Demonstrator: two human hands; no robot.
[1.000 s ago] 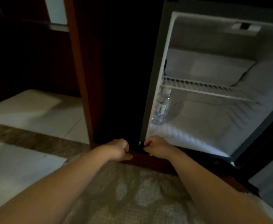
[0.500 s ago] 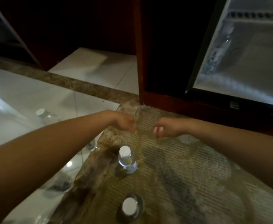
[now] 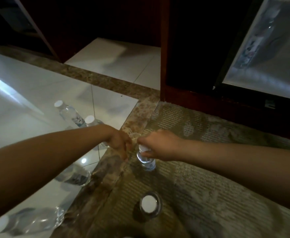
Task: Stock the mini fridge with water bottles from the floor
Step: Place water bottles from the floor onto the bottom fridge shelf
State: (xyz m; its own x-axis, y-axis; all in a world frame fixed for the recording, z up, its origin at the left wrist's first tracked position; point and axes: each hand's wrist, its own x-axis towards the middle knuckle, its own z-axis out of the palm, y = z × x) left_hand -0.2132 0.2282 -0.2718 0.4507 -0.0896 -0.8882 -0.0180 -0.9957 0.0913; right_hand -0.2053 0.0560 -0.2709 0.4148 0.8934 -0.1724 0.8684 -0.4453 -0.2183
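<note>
Our right hand [image 3: 159,146] had its fingers wrapped around the neck and cap of an upright bottle [image 3: 146,160] standing on the rug [image 3: 201,177], near its left edge. Left hand [image 3: 119,143] was just beside it, fingers curled into a loose fist, nothing in it that we could see; couldn't tell if it touched the bottle.

A second bottle [image 3: 149,204] stood upright on the rug nearer to us, white cap up, untouched. On the tile floor [image 3: 29,100] to the left: two bottles [image 3: 68,113] side by side beyond our left forearm, the nearer one partly hidden by the wrist; one bottle lying [image 3: 75,176] just below the forearm; another lying [image 3: 29,220] at the bottom left corner, blurred.

Fridge [image 3: 269,69] was open at top right, set in a dark wood cabinet [image 3: 163,66]. One bottle [image 3: 254,43] already stood inside at the left wall, blurred. Rug ran up to the cabinet base. A brown stone strip [image 3: 106,79] crossed the floor between tile sections
</note>
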